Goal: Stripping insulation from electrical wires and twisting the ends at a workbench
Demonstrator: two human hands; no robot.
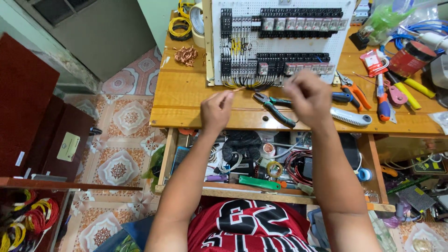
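Looking down from my head, my left hand (pixel 215 110) has its grip pinched together on a thin wire (pixel 234 90), whose bare end sits just below the white panel (pixel 280 39) of relays and terminals standing on the desk (pixel 186 93). My right hand (pixel 308 95) is blurred; its grip looks curled together, perhaps on the same wire, but I cannot tell. Green-handled pliers (pixel 275 108) lie on the desk between my hands, above the open drawer (pixel 261 163).
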